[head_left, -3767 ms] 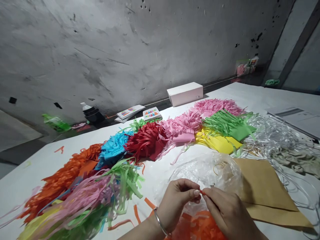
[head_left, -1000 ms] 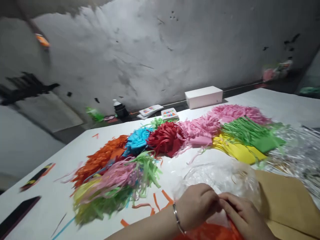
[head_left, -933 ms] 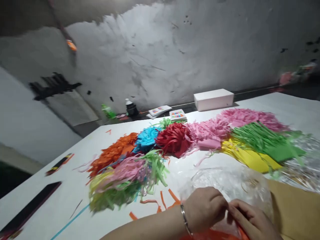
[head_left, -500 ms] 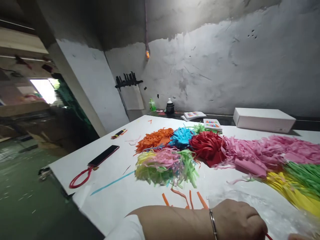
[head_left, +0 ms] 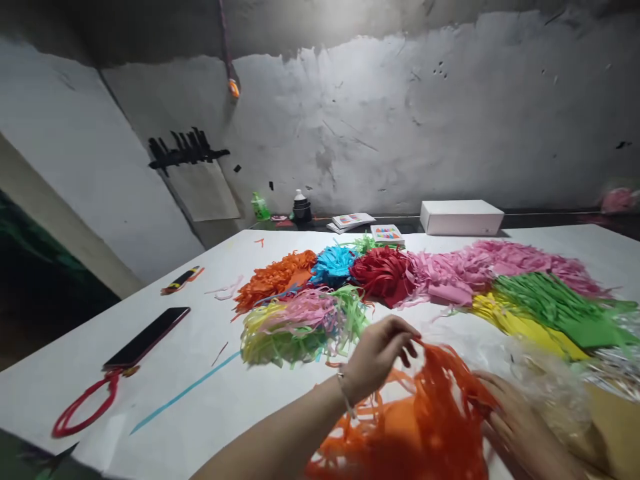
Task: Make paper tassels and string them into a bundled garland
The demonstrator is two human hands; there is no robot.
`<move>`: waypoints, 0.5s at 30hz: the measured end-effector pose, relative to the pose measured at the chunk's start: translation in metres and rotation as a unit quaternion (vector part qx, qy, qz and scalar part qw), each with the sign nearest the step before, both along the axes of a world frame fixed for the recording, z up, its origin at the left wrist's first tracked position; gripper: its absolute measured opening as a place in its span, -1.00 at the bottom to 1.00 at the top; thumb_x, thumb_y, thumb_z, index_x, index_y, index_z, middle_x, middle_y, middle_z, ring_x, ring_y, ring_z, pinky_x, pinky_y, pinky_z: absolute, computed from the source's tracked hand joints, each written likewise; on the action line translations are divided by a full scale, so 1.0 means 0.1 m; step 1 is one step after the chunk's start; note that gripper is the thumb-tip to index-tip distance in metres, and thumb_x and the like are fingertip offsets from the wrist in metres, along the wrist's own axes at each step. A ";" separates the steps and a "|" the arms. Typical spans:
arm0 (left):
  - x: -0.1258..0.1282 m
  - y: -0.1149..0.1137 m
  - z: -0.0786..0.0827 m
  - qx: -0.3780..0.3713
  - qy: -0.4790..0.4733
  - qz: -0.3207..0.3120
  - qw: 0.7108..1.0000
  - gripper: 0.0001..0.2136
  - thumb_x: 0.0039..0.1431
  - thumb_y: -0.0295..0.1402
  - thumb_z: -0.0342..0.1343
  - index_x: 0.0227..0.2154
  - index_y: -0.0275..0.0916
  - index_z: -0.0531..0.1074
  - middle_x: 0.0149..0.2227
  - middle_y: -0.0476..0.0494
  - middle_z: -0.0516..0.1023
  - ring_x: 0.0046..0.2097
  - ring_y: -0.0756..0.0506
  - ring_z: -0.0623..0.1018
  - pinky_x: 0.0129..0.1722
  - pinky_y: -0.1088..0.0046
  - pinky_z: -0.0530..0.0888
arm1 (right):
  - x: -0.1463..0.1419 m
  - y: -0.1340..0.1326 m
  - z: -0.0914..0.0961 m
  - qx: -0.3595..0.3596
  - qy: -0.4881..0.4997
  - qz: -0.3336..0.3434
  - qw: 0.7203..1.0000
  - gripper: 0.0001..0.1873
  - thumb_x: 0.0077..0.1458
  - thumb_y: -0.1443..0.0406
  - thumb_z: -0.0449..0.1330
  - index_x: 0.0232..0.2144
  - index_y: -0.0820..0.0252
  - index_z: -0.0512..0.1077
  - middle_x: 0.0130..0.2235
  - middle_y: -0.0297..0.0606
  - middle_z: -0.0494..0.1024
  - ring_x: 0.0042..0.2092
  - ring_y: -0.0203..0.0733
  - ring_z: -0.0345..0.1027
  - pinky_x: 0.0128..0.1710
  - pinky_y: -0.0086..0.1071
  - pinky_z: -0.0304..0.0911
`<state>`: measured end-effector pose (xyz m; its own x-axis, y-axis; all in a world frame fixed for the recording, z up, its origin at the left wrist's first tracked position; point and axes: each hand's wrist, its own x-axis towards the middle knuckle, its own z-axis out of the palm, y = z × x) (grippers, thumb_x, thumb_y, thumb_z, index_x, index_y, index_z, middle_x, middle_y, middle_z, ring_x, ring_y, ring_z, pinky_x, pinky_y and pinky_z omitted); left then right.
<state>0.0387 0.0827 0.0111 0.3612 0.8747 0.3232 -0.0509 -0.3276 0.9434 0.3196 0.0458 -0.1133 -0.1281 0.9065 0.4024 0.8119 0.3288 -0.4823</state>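
Observation:
My left hand (head_left: 376, 355) is raised over the table with its fingers pinched on the top of an orange fringed paper bundle (head_left: 420, 427), whose strips hang down toward me. My right hand (head_left: 517, 427) lies lower at the right, against the bundle's right side; it is blurred and its fingers cannot be made out clearly. A crumpled clear plastic bag (head_left: 543, 383) sits just beyond my right hand. A metal bangle is on my left wrist.
Piles of fringed paper cover the white table (head_left: 200, 320): orange (head_left: 273, 280), blue (head_left: 331, 263), red (head_left: 383, 273), pink (head_left: 500, 263), green (head_left: 555, 307), yellow (head_left: 520, 323) and a mixed pile (head_left: 300, 323). A phone (head_left: 147, 337) with a red cord lies left. A white box (head_left: 461, 217) stands at the wall.
The view has swung back to the right. My left hand has risen and lifted the orange fringed bundle off the table; my right hand has come back into view beside it.

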 end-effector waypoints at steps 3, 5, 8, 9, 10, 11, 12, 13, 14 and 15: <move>-0.36 -0.03 0.14 -0.076 -0.117 0.080 0.987 -0.83 0.21 -0.26 0.21 -0.32 -0.28 0.43 -0.51 0.00 0.48 -0.51 0.03 0.48 -0.49 0.56 0.47 | 0.07 -0.01 -0.07 -0.019 -0.063 -0.004 0.998 -0.62 0.17 0.27 0.04 -0.09 0.23 0.57 0.03 -0.03 0.59 0.04 0.07 0.47 0.08 0.03 0.36; -0.56 -0.07 0.20 -0.081 -0.165 0.141 0.973 -0.81 0.13 -0.27 0.29 -0.32 -0.27 0.46 -0.50 0.03 0.49 -0.50 0.06 0.46 -0.48 0.59 0.46 | 0.03 -0.05 -0.02 -0.011 -0.091 -0.015 0.996 -0.62 0.18 0.33 0.02 -0.07 0.25 0.55 0.05 -0.01 0.56 0.06 0.06 0.46 0.09 0.02 0.36; -0.76 -0.14 0.23 -0.051 -0.156 0.205 0.965 -0.81 0.08 -0.31 0.32 -0.31 -0.27 0.49 -0.48 0.03 0.51 -0.49 0.05 0.48 -0.48 0.59 0.46 | -0.18 -0.21 0.16 0.057 -0.105 -0.058 0.991 -0.57 0.20 0.38 -0.02 0.06 0.27 0.46 0.14 0.02 0.47 0.14 0.09 0.37 0.13 0.05 0.31; -0.82 -0.16 0.23 -0.032 -0.139 0.222 0.964 -0.83 0.09 -0.32 0.30 -0.31 -0.27 0.49 -0.49 0.02 0.51 -0.49 0.04 0.49 -0.49 0.58 0.47 | -0.28 -0.28 0.23 0.085 -0.106 -0.057 0.989 -0.54 0.21 0.39 -0.02 0.12 0.27 0.40 0.18 0.02 0.42 0.19 0.10 0.32 0.16 0.06 0.27; -0.88 -0.16 0.22 -0.008 -0.118 0.243 0.963 -0.85 0.10 -0.33 0.28 -0.31 -0.27 0.49 -0.49 0.02 0.51 -0.50 0.03 0.50 -0.49 0.56 0.48 | -0.39 -0.36 0.28 0.107 -0.110 -0.030 0.988 -0.52 0.23 0.39 -0.01 0.18 0.25 0.35 0.22 0.00 0.39 0.24 0.09 0.26 0.19 0.02 0.24; -0.97 -0.15 0.22 0.022 -0.092 0.271 0.958 -0.87 0.11 -0.34 0.25 -0.30 -0.26 0.50 -0.50 0.02 0.51 -0.50 0.01 0.51 -0.48 0.53 0.49 | -0.49 -0.43 0.31 0.133 -0.116 0.023 0.984 -0.51 0.23 0.37 0.01 0.19 0.23 0.34 0.23 -0.04 0.38 0.26 0.06 0.24 0.21 -0.04 0.23; -1.07 -0.13 0.22 0.055 -0.063 0.309 0.947 -0.88 0.13 -0.34 0.21 -0.28 -0.26 0.50 -0.50 0.01 0.52 -0.50 -0.01 0.52 -0.46 0.49 0.51 | -0.58 -0.50 0.32 0.158 -0.132 0.087 0.975 -0.53 0.23 0.34 0.05 0.18 0.19 0.35 0.22 -0.10 0.41 0.25 0.02 0.27 0.20 -0.12 0.26; -1.19 -0.09 0.23 0.090 -0.026 0.354 0.931 -0.88 0.16 -0.34 0.18 -0.27 -0.25 0.51 -0.49 -0.01 0.53 -0.48 -0.03 0.53 -0.43 0.44 0.53 | -0.64 -0.55 0.30 0.181 -0.151 0.151 0.960 -0.55 0.22 0.31 0.08 0.16 0.16 0.37 0.20 -0.15 0.45 0.21 -0.04 0.32 0.16 -0.21 0.30; -1.32 -0.05 0.25 0.124 0.022 0.398 0.909 -0.86 0.18 -0.33 0.15 -0.25 -0.25 0.51 -0.45 -0.05 0.56 -0.43 -0.07 0.57 -0.35 0.36 0.56 | -0.68 -0.60 0.27 0.199 -0.174 0.198 0.944 -0.56 0.22 0.28 0.11 0.14 0.15 0.40 0.17 -0.19 0.49 0.16 -0.09 0.39 0.10 -0.31 0.35; -1.44 -0.01 0.27 0.158 0.078 0.441 0.880 -0.83 0.20 -0.31 0.12 -0.21 -0.25 0.52 -0.37 -0.11 0.59 -0.32 -0.14 0.61 -0.23 0.24 0.58 | -0.69 -0.63 0.22 0.214 -0.196 0.228 0.930 -0.58 0.22 0.26 0.13 0.12 0.16 0.42 0.13 -0.22 0.53 0.10 -0.14 0.45 0.03 -0.39 0.39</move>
